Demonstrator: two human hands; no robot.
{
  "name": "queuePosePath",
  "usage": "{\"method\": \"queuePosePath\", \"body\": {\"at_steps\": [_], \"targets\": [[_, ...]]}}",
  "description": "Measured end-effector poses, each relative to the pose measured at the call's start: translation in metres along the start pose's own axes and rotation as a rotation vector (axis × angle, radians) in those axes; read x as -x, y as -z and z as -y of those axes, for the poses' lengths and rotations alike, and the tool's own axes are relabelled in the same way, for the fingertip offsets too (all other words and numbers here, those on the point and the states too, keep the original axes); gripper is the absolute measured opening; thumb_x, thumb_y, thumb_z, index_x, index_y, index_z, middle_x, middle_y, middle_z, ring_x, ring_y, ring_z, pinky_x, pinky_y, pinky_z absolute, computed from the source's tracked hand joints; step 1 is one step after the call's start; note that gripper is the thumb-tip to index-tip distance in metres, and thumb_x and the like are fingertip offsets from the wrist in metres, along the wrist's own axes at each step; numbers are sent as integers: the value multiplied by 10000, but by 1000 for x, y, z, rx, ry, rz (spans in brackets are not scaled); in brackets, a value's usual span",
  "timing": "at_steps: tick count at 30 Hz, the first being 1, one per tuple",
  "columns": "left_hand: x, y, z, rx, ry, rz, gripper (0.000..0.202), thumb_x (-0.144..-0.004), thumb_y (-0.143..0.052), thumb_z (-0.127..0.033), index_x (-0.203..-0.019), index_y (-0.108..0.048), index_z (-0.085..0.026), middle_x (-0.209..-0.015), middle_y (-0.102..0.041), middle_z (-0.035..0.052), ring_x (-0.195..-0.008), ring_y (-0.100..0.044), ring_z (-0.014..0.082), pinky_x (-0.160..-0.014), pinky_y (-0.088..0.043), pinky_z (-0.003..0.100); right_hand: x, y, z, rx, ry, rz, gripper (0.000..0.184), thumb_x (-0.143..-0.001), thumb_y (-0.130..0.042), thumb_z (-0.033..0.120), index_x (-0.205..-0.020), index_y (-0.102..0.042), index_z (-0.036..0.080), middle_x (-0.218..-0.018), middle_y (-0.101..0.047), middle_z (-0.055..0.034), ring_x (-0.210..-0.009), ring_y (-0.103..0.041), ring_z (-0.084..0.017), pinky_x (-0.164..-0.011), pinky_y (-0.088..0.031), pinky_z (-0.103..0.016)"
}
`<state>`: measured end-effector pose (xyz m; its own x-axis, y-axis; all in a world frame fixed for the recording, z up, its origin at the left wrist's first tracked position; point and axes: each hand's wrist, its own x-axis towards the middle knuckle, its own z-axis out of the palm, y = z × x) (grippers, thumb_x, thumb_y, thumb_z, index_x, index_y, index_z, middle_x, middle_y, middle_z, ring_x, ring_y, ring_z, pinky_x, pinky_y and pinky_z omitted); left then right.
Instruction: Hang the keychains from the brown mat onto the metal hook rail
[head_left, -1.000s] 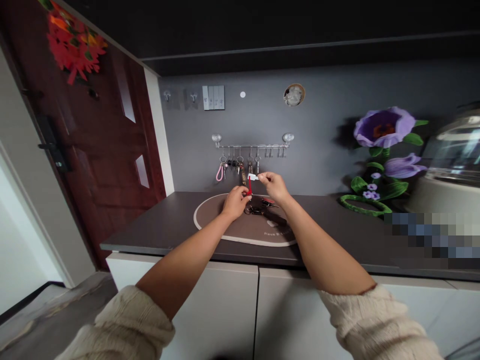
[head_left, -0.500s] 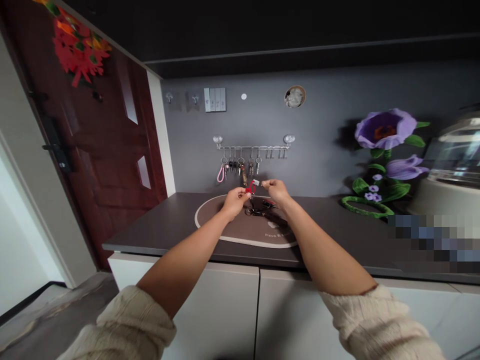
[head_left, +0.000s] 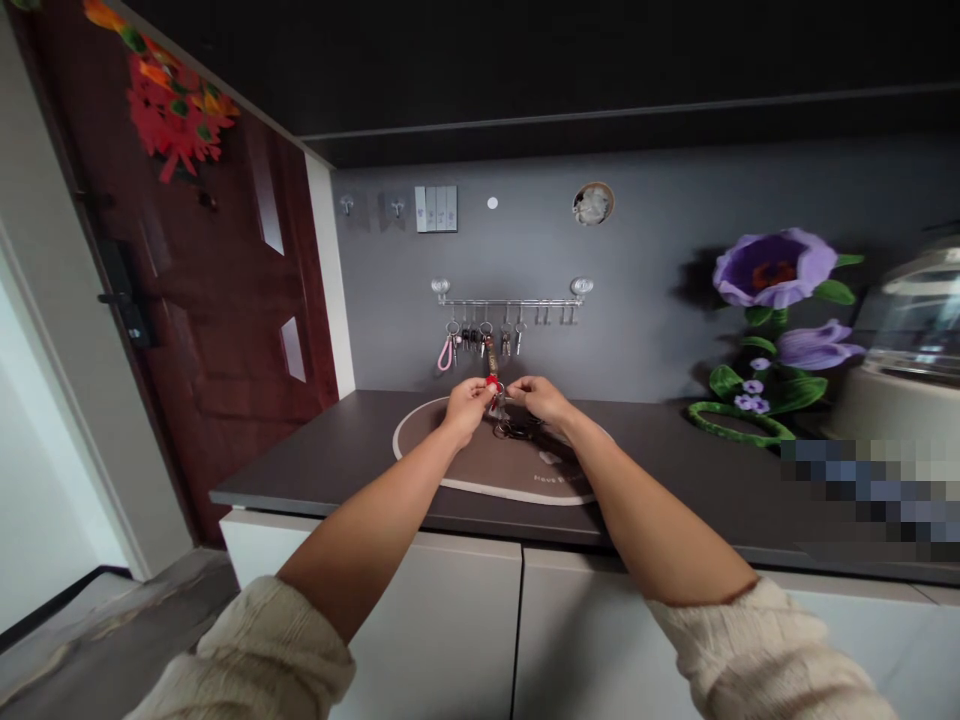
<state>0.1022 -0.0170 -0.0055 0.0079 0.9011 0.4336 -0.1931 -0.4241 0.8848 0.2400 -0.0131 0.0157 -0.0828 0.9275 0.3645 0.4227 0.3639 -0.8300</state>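
My left hand (head_left: 470, 405) pinches a red keychain (head_left: 492, 383) just above the mat. A metal key ring shows beside its fingertips, and a pale piece hangs below. Close on the right is my right hand (head_left: 541, 400), its thumb and finger pressed together by that ring; whatever they pinch is too small to make out. Below the hands, dark keys with a ring (head_left: 513, 430) lie on the brown oval mat (head_left: 487, 470), partly covered by my right hand and forearm.
On the wall behind, a clear hook rail (head_left: 510, 302) carries several bunches of keys (head_left: 471, 338). A purple plush flower (head_left: 776, 270) and a glass-topped appliance (head_left: 911, 340) stand on the dark counter (head_left: 660, 480) at the right. A dark red door (head_left: 217, 350) is at the left.
My right hand has moved down and left, closer to my left hand. The pale piece of the keychain, held up between the hands before, now hangs lower. The view has shifted slightly.
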Motion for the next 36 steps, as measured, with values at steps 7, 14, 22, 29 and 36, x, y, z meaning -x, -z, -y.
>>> {"method": "queuePosePath", "body": {"at_steps": [7,14,22,29,36], "targets": [[-3,2,3,11,5,-46,165,-640,-607,-263,-744,-577,-139,-639,-583,3,-545,-480,76,-506,-326,191,4,-3,11,-159,100,75,324,-608,-597,446,-698,-573,135,-667,-560,7,-633,-468,-94,-677,-352,-243],[1,-1,-2,34,16,-69,175,-617,-626,-265,-732,-607,-135,-651,-613,19,-572,-505,88,-535,-356,198,-1,-3,6,-101,182,-6,262,-630,-563,399,-678,-518,146,-650,-516,18,-618,-442,-88,-643,-353,-237],[4,-4,-3,-4,14,-62,152,-618,-623,-256,-720,-624,-143,-683,-628,26,-612,-533,105,-603,-398,231,-6,7,5,12,207,-229,185,-713,-439,350,-698,-466,168,-658,-487,22,-630,-429,-94,-653,-360,-228],[0,-4,8,-60,-65,-29,181,-612,-621,-295,-691,-614,-133,-659,-614,30,-622,-532,114,-651,-408,252,-26,23,6,-12,188,-350,193,-716,-426,355,-714,-460,166,-656,-501,14,-625,-452,-93,-633,-385,-225],[0,-4,12,-109,-75,-27,208,-627,-600,-322,-698,-604,-127,-669,-608,40,-627,-531,124,-651,-406,261,-44,42,32,-219,58,-385,125,-754,-415,284,-720,-441,167,-603,-528,11,-548,-502,-94,-564,-426,-232]]}}
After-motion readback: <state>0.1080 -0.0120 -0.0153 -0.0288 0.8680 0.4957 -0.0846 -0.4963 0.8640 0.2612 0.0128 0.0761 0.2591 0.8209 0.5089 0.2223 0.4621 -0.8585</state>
